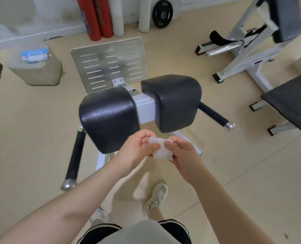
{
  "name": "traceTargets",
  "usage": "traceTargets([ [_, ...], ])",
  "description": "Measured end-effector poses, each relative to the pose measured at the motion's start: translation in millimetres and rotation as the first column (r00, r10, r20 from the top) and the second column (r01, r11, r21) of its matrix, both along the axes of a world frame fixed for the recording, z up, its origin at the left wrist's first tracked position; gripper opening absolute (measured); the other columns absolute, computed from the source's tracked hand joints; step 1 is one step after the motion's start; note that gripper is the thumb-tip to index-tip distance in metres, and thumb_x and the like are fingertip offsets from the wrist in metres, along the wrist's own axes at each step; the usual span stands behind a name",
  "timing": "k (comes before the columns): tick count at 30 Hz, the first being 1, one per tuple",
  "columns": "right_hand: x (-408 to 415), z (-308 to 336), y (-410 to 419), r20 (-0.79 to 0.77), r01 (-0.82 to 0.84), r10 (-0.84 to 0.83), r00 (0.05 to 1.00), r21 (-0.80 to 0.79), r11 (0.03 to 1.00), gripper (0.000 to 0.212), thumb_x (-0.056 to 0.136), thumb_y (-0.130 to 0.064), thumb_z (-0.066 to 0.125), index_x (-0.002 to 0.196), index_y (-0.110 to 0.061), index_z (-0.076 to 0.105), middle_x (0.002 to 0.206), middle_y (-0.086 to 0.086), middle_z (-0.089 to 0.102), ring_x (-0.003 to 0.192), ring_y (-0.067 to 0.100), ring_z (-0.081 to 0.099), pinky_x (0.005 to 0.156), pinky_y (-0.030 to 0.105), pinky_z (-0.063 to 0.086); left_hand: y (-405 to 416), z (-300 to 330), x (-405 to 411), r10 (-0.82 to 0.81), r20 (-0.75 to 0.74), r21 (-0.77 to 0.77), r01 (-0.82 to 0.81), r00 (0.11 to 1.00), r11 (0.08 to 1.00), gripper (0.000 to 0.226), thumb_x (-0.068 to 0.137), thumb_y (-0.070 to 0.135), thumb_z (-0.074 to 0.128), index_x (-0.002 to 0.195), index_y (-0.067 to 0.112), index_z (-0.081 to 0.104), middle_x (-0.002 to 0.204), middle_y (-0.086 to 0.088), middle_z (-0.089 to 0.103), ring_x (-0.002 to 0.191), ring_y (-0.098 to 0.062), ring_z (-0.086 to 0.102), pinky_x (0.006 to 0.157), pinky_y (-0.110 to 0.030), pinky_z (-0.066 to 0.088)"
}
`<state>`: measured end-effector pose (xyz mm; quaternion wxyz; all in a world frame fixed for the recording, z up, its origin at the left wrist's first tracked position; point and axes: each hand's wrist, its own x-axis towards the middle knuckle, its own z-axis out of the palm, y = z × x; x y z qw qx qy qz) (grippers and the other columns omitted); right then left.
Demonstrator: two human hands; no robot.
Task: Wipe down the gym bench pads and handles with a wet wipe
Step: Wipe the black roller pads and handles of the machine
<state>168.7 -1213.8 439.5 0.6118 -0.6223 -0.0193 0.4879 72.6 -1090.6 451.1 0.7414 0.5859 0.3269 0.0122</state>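
Observation:
A white wet wipe is held between both hands just below the bench pads. My left hand pinches its left edge and my right hand pinches its right edge, fingers curled round it. Two black pads stand before me: the left pad and the right pad, joined by a white frame bar. A black handle with a chrome cap runs down at the left. Another black handle sticks out to the right.
A metal foot plate lies beyond the pads. A pack of wipes sits on a grey block at the left. Red cylinders and a weight plate stand by the wall. Another bench is at the right.

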Motion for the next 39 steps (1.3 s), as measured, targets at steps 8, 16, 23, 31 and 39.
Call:
traceTargets([
  [8,90.1,23.9,-42.3,0.047,-0.031,0.028,0.999,0.080,0.996,0.019,0.090,0.005,0.048,0.085,-0.010,0.059,0.076,0.005,0.067,0.065,0.013,0.065,0.059,0.018,0.053,-40.8,22.2,72.4,-0.039,0.012,0.259,0.034,0.999,0.965,0.027,0.080,-0.004,0.062,0.074,0.022,0.067,0.068,0.006,0.057,0.058,0.000,0.050,0.059,-0.010,0.040],
  [16,120.5,19.8,-15.8,0.597,-0.227,0.284,0.751,-0.171,0.959,0.030,0.079,-0.008,0.069,0.108,-0.013,0.061,0.118,-0.003,0.054,0.099,-0.003,0.053,0.086,0.013,0.040,-13.2,23.0,113.6,0.173,0.027,-0.136,-0.168,0.985,0.976,0.023,0.092,0.007,0.047,0.100,0.000,0.068,0.102,-0.009,0.070,0.095,-0.014,0.066,0.093,-0.025,0.050],
  [23,170.4,6.9,51.7,0.923,-0.278,0.384,0.030,-0.362,0.890,0.023,0.088,-0.020,0.056,0.106,-0.009,0.064,0.092,0.003,0.067,0.083,0.015,0.061,0.074,0.019,0.046,44.3,8.7,158.8,0.184,-0.030,-0.240,-0.185,0.983,0.953,0.033,0.097,0.021,0.040,0.106,0.000,0.064,0.101,-0.016,0.070,0.089,-0.021,0.067,0.083,-0.024,0.055],
  [31,244.2,-10.6,172.1,0.712,-0.307,0.602,0.361,-0.519,0.798,0.018,0.090,-0.012,0.054,0.100,-0.013,0.068,0.095,0.000,0.065,0.089,0.015,0.057,0.080,0.023,0.041,161.5,-32.5,217.3,0.204,-0.223,-0.012,-0.212,0.953,0.977,0.023,0.096,0.023,0.043,0.110,0.014,0.059,0.100,-0.006,0.070,0.091,-0.017,0.065,0.090,-0.029,0.046],
  [39,268.4,-93.2,277.4,0.527,-0.375,0.758,0.384,-0.661,0.650,0.027,0.093,-0.007,0.046,0.116,-0.013,0.057,0.099,0.004,0.059,0.097,0.020,0.057,0.080,0.021,0.040,210.0,-115.8,224.7,0.050,-0.534,0.027,-0.041,0.844,0.999,0.013,0.085,0.020,0.064,0.091,0.016,0.053,0.085,0.005,0.049,0.096,-0.018,0.047,0.079,-0.024,0.039],
])
